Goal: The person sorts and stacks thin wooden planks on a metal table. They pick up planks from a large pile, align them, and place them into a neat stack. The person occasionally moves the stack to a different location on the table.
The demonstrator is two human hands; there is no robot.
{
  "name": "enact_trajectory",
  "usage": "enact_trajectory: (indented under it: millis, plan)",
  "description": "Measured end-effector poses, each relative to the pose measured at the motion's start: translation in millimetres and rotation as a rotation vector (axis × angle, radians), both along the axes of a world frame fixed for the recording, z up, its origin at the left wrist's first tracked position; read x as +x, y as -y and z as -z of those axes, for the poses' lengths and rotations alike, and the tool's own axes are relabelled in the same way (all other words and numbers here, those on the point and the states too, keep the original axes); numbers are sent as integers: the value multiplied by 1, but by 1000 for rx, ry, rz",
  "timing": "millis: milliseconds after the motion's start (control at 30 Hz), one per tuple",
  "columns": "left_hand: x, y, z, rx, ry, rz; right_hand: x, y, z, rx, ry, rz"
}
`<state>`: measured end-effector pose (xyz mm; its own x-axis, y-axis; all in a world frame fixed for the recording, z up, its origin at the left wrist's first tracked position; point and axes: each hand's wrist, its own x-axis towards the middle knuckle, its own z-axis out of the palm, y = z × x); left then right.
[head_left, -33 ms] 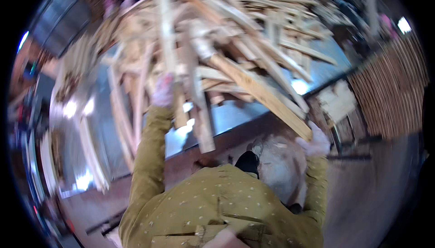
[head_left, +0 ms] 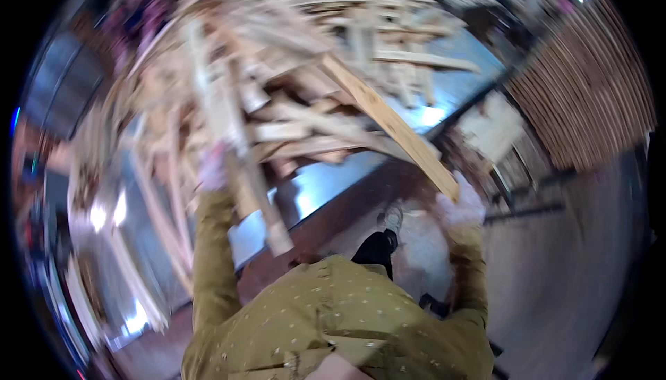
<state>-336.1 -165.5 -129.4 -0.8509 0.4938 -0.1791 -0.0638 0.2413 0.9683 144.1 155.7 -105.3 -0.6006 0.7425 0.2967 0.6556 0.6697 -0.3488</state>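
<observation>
My right hand (head_left: 460, 203), in a pale glove, is closed around the near end of a long yellowish wooden slat (head_left: 395, 130). That slat slants up and left, its far end over the heap of wooden slats (head_left: 298, 120). My left hand (head_left: 214, 166), in a pinkish-white glove, is at the near left part of the heap. Motion blur smears its fingers, so its grip is unclear. Just right of it, a pale slat (head_left: 253, 172) sticks out past the table's front edge.
The heap lies on a shiny metal table (head_left: 340, 182). More slats (head_left: 135, 269) lie at the table's left. Stacked brown strips (head_left: 583, 92) stand at the right, near a pale block (head_left: 491, 124). My shoe (head_left: 393, 219) is on the floor below. A person in patterned clothing (head_left: 139, 15) appears at the far left.
The view has shifted, carrying the heap and table leftward in the picture. My right hand still grips the yellowish slat, and both hands appear farther left and higher.
</observation>
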Motion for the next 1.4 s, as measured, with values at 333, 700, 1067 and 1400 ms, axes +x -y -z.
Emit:
enact_trajectory:
  millis: [333, 700, 1067, 1400]
  plan:
    - [14, -178, -28, -419, -364, -256, 194, -290, 215, -655, -154, 899]
    - [50, -332, -26, -585, -429, -287, 225, -492, 380, -735, -50, 1284]
    - [78, -256, -52, -544, -376, -379, 190, -528, 342, -781, 488, 819]
    - [137, -92, -50, 69, 2, -723, -90, -256, 89, -337, -871, -140]
